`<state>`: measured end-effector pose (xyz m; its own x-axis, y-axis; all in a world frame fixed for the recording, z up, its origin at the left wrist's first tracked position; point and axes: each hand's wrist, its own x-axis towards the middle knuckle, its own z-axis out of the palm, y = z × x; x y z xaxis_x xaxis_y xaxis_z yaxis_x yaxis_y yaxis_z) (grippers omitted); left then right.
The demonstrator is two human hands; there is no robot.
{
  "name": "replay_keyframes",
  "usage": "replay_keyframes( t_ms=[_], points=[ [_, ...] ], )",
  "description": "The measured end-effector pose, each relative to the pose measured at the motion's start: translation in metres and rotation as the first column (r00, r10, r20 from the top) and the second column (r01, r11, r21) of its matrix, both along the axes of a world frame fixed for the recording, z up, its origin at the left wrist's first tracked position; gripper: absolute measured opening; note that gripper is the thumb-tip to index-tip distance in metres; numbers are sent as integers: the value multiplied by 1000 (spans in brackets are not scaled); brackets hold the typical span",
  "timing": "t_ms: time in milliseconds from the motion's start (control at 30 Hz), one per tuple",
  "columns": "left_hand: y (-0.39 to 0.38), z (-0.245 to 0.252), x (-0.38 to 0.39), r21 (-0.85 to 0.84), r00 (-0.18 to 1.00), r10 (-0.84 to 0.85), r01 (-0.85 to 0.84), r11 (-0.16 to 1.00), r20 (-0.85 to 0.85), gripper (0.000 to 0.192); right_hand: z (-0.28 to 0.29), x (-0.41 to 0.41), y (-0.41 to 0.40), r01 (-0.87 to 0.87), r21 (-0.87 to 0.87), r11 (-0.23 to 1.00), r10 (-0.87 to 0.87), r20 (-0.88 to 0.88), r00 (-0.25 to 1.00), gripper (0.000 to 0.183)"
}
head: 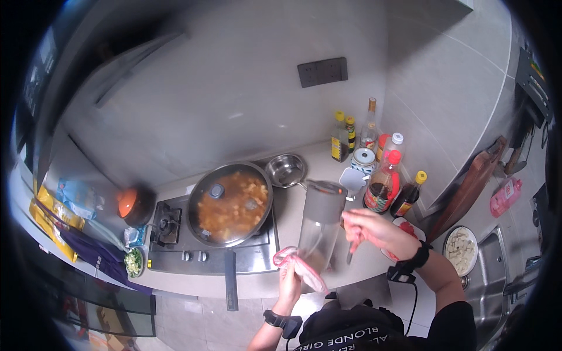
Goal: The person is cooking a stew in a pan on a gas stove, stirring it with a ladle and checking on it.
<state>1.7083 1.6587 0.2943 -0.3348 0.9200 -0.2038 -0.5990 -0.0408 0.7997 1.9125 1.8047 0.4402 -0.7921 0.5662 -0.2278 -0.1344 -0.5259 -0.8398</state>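
Observation:
My left hand (290, 283) holds a white cloth with a pink edge (307, 273) against the lower part of a clear pitcher with a grey top (322, 219). My right hand (366, 229) is closed at the pitcher's right side, where its handle seems to be; the grip is partly hidden. The pitcher is slightly tilted in front of me. To its left, a lidded frying pan (232, 204) stands on the gas stove, with brown stew and pale chunks seen through the glass.
A steel ladle or small pot (285, 170) lies behind the pitcher. Sauce bottles (382, 188) and a lidded jar (363, 160) stand back right. A bowl of white cubes (460, 251) is beside the sink (491, 267). Chopped greens (133, 262) sit left of the stove (210, 259).

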Motion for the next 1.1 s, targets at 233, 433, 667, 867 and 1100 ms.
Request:
replay_keyframes(
  t_ms=[233,433,667,867,1100],
  points=[
    [-18,12,-19,-30,993,71,-74,997,-99,27,-40,-68,97,432,274,859,-448,-4,894,26],
    [-53,22,-24,-187,989,64,-89,978,-135,23,-102,-124,193,630,267,729,-643,-50,764,23],
    [-84,17,-37,-311,967,-69,-11,950,-246,33,-155,-144,252,750,231,620,-772,14,635,20],
    [-92,12,-36,-343,971,-45,-39,938,-233,33,-176,-139,271,755,223,616,-779,35,626,18],
    [-102,-10,-27,-402,987,-49,-18,915,-154,31,-174,-144,280,714,352,605,-782,97,615,20]
  ],
)
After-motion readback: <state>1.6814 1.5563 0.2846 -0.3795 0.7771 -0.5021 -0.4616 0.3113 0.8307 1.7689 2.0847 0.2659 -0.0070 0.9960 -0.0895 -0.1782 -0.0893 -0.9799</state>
